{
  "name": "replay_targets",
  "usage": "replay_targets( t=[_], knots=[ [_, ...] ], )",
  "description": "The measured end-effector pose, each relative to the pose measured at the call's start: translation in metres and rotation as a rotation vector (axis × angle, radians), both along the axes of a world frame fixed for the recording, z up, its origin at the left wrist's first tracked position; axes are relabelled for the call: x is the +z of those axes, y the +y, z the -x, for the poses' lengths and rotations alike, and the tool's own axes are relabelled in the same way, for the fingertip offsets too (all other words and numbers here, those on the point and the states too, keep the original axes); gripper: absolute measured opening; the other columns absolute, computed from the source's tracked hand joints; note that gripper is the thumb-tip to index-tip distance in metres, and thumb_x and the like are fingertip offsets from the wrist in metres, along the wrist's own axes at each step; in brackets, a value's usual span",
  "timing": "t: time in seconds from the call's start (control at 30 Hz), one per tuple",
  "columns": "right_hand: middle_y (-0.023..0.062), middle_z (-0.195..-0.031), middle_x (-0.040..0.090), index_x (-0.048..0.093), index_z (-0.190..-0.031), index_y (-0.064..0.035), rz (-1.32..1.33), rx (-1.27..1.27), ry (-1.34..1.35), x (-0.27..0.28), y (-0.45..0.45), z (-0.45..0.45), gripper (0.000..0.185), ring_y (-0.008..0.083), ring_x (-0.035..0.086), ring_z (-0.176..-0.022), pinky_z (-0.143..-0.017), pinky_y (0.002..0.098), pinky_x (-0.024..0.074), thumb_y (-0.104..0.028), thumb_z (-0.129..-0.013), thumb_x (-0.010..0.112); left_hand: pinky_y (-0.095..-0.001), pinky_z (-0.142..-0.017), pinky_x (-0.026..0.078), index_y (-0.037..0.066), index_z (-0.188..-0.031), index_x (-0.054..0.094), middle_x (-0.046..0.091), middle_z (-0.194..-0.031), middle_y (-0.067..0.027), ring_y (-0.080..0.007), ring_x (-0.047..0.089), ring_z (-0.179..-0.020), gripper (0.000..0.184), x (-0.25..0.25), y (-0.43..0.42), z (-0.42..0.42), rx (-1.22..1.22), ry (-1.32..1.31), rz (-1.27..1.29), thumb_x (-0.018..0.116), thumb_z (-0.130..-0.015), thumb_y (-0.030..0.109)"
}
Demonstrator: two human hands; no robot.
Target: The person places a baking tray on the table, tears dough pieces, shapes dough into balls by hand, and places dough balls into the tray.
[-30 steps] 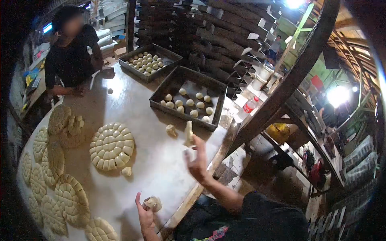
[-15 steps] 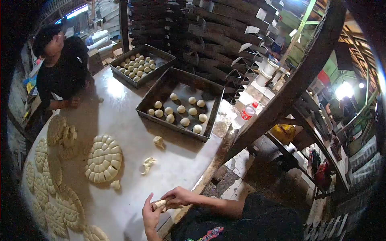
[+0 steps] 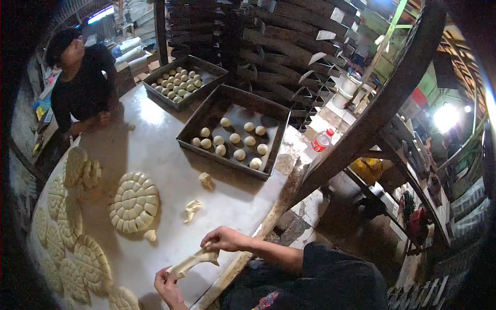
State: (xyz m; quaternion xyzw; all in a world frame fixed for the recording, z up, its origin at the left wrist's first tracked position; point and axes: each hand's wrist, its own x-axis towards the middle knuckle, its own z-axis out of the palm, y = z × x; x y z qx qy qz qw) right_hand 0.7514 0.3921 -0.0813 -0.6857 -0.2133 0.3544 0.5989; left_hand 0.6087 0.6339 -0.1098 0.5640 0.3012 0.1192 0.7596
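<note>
A pale strip of dough (image 3: 192, 262) is stretched between my two hands above the table's near edge. My left hand (image 3: 169, 285) pinches its lower left end, and my right hand (image 3: 223, 239) grips the upper right end. Beyond them on the table (image 3: 170, 181) lie a twisted dough scrap (image 3: 192, 211) and a small dough lump (image 3: 205, 180). To the left sits a round slab of dough cut into pieces (image 3: 134, 202), with a little dough piece (image 3: 150, 235) at its lower edge.
Several scored dough slabs (image 3: 92, 263) line the table's left side. Two dark trays hold dough balls, the nearer tray (image 3: 227, 164) and the farther tray (image 3: 178, 104). A person (image 3: 82, 88) stands at the far left. A bottle (image 3: 321, 142) stands beside the wooden post (image 3: 361, 113).
A second ago my hands were apart, the right one raised with dough. That scrap now lies on the table. The dough held between my hands has been drawn out longer since half a second ago.
</note>
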Motion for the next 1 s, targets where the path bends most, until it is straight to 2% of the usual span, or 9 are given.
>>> replay_targets(
  t=[0.07,0.13,0.2,0.3,0.47,0.57,0.67,0.77,1.0],
  knots=[
    [0.0058,-0.084,0.066,0.064,-0.1,-0.0041,-0.012,-0.082,-0.09,0.007,0.01,0.004,0.022,0.0104,0.058,-0.076,-0.069,0.0264,0.0488,-0.013,-0.081,0.065,-0.0288,-0.074,0.046,-0.002,-0.1,0.055,0.053,-0.098,-0.0094,-0.0181,0.053,-0.086,0.024,0.016,0.017,0.015,0.089,0.046,0.02,0.053,-0.076,-0.007],
    [0.0058,-0.088,0.066,0.064,-0.103,-0.0044,0.055,-0.241,-0.031,0.001,0.016,0.004,0.023,0.0101,0.057,-0.078,-0.07,0.0255,0.0478,-0.017,-0.084,0.062,-0.0305,-0.081,0.046,-0.002,-0.107,0.054,0.05,-0.108,-0.0116,-0.0202,0.051,-0.095,0.026,-0.001,0.063,0.046,0.007,0.153,-0.774,0.05,-0.082,-0.002],
    [0.0055,-0.088,0.065,0.062,-0.107,-0.0037,0.011,-0.45,0.003,-0.001,0.014,0.002,0.027,0.0113,0.057,-0.078,-0.07,0.0263,0.0472,-0.021,-0.087,0.058,-0.0317,-0.086,0.046,0.0,-0.122,0.045,0.047,-0.115,-0.0143,-0.0211,0.049,-0.106,0.034,-0.042,0.131,0.071,0.29,-0.276,0.257,0.043,-0.091,0.013],
    [0.0093,-0.097,0.063,0.056,-0.114,0.0007,-0.069,-0.584,0.184,-0.03,0.027,0.016,0.039,0.0144,0.057,-0.084,-0.075,0.0281,0.0461,-0.03,-0.09,0.053,-0.0316,-0.083,0.046,0.002,-0.115,0.048,0.05,-0.107,-0.0115,-0.0214,0.051,-0.099,0.032,-0.014,0.122,0.075,0.269,-0.253,0.396,0.051,-0.086,0.015],
    [0.0158,-0.114,0.047,0.049,-0.118,-0.0086,0.466,-0.094,-0.821,-0.105,0.035,0.069,0.055,0.0282,0.045,-0.106,-0.091,0.0404,0.0374,-0.049,-0.081,0.058,-0.0349,-0.067,0.042,0.005,-0.094,0.052,0.052,-0.093,-0.0117,-0.0275,0.051,-0.079,0.033,-0.099,0.117,0.073,-0.272,-0.037,-1.226,0.07,-0.066,0.006],
    [0.0177,-0.115,0.042,0.049,-0.113,-0.008,0.755,0.001,-0.946,-0.104,0.023,0.037,0.057,0.0323,0.036,-0.109,-0.096,0.0462,0.0275,-0.053,-0.079,0.055,-0.0378,-0.067,0.042,0.004,-0.088,0.054,0.052,-0.09,-0.0158,-0.0314,0.049,-0.076,0.027,-0.053,0.128,0.04,-0.166,0.049,-1.65,0.07,-0.067,0.008],
    [0.0158,-0.111,0.046,0.053,-0.101,-0.0055,0.685,-0.318,-0.979,-0.097,0.064,0.012,0.037,0.0308,0.04,-0.105,-0.092,0.0421,0.0321,-0.035,-0.078,0.057,-0.039,-0.067,0.042,0.002,-0.079,0.055,0.054,-0.083,-0.0148,-0.0307,0.051,-0.075,0.016,-0.098,0.127,-0.014,0.027,0.134,-1.195,0.065,-0.068,0.007],
    [0.0156,-0.093,0.054,0.058,-0.08,-0.0033,0.674,-0.555,-0.864,-0.096,0.125,0.015,0.018,0.0311,0.048,-0.092,-0.082,0.0391,0.0386,-0.02,-0.074,0.058,-0.0419,-0.067,0.042,0.002,-0.068,0.055,0.056,-0.073,-0.0145,-0.0336,0.051,-0.072,0.002,-0.093,0.068,-0.035,0.026,0.092,-1.276,0.055,-0.068,0.004],
    [0.0106,-0.089,0.051,0.053,-0.085,-0.0064,0.346,-0.254,-1.168,-0.123,0.076,0.101,0.018,0.0289,0.048,-0.086,-0.077,0.0399,0.0408,-0.019,-0.073,0.059,-0.0447,-0.076,0.038,0.003,-0.068,0.049,0.051,-0.081,-0.0136,-0.0339,0.048,-0.08,0.011,-0.092,0.058,0.067,-0.194,-0.051,-1.298,0.059,-0.067,0.008]
  ],
)
